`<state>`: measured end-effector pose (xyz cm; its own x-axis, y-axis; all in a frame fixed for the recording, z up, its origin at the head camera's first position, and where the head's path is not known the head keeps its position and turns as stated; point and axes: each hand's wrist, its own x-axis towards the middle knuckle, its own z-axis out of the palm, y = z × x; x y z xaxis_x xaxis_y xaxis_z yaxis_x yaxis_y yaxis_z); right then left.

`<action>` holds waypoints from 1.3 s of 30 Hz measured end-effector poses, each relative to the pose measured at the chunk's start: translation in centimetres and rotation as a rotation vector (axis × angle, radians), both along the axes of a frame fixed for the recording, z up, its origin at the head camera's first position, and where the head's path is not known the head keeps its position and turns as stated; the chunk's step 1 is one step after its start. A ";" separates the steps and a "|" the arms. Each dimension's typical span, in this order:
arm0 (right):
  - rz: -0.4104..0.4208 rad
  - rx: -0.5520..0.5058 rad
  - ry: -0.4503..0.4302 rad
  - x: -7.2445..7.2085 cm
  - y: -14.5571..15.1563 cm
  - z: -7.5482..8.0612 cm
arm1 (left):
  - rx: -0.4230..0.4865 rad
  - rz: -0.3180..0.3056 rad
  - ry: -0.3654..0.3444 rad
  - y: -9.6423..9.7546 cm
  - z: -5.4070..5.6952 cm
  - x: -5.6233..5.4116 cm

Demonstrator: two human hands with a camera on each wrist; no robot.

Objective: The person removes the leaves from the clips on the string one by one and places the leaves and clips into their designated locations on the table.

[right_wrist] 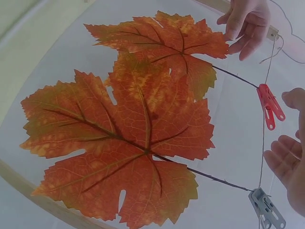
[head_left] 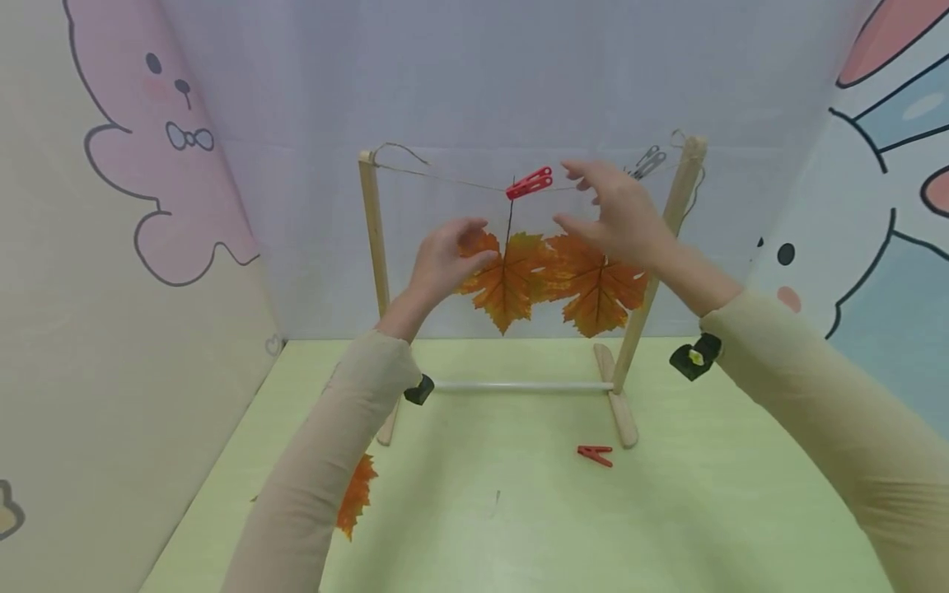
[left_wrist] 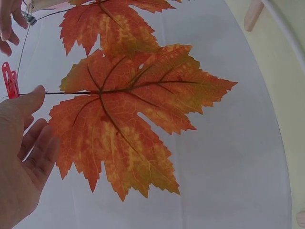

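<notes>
In the head view, a red clothespin (head_left: 530, 183) clamps the stem of an orange maple leaf (head_left: 506, 284) to a string (head_left: 452, 177). A second maple leaf (head_left: 597, 288) hangs to its right, its stem held by a grey clothespin (right_wrist: 266, 209). My left hand (head_left: 443, 257) is beside the first leaf, thumb and fingers apart, gripping nothing. In the left wrist view its thumb is close to the stem; whether they touch I cannot tell. Between the two clothespins my right hand (head_left: 619, 210) hovers with fingers spread, holding nothing.
The string spans two wooden posts (head_left: 374, 239), joined low down by a white rod (head_left: 519, 386). A red clothespin (head_left: 596, 455) lies on the pale green table (head_left: 534, 527). Another orange leaf (head_left: 357, 497) lies partly behind my left sleeve. Cartoon-printed panels (head_left: 148, 346) flank the table.
</notes>
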<state>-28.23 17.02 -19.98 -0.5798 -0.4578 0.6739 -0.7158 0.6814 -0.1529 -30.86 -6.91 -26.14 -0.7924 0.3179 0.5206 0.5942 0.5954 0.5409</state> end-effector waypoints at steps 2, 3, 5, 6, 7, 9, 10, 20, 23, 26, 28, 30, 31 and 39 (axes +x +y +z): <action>-0.022 -0.010 -0.023 -0.1 0.0 0.3 | 0.011 0.003 -0.002 0.3 0.1 0.0; -0.030 -0.014 -0.037 -0.1 -0.1 0.5 | 0.015 0.003 -0.005 0.5 0.2 -0.1; -0.038 -0.019 -0.055 -0.2 -0.1 0.7 | 0.014 0.008 -0.005 0.9 0.2 -0.1; -0.043 -0.016 -0.062 -0.3 -0.2 0.9 | 0.012 0.012 -0.005 1.1 0.2 -0.2; -0.047 -0.015 -0.067 -0.4 -0.3 1.0 | 0.011 0.016 -0.005 1.3 0.2 -0.2; -0.054 -0.010 -0.076 -0.6 -0.6 1.3 | 0.009 0.030 -0.007 1.7 0.2 -0.2; -0.059 -0.005 -0.077 -0.7 -0.7 1.4 | 0.010 0.036 -0.006 1.9 0.3 -0.2; -0.066 -0.014 -0.102 -1.5 -1.4 1.8 | 0.078 0.105 -0.036 3.6 0.6 -0.4; -0.071 -0.024 -0.120 -1.7 -1.5 1.7 | 0.086 0.120 -0.048 3.8 0.7 -0.6; -0.073 -0.028 -0.146 -1.9 -1.5 1.7 | 0.093 0.123 -0.068 4.0 0.7 -0.8; -0.071 -0.021 -0.160 -2.0 -1.5 1.7 | 0.101 0.123 -0.073 4.1 0.7 -0.9; -0.069 -0.014 -0.173 -2.1 -1.6 1.7 | 0.104 0.120 -0.071 4.1 0.6 -1.0; -0.071 -0.010 -0.184 -2.1 -1.6 1.7 | 0.103 0.119 -0.067 4.2 0.5 -1.0; -0.095 0.008 -0.226 -2.0 -2.2 1.5 | 0.078 0.115 -0.030 4.1 -0.3 -1.3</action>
<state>-30.25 14.78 -18.48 -0.7558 -0.3989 0.5193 -0.5971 0.7455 -0.2963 -32.19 -2.79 -26.39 -0.8368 0.1838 0.5157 0.5075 0.6138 0.6047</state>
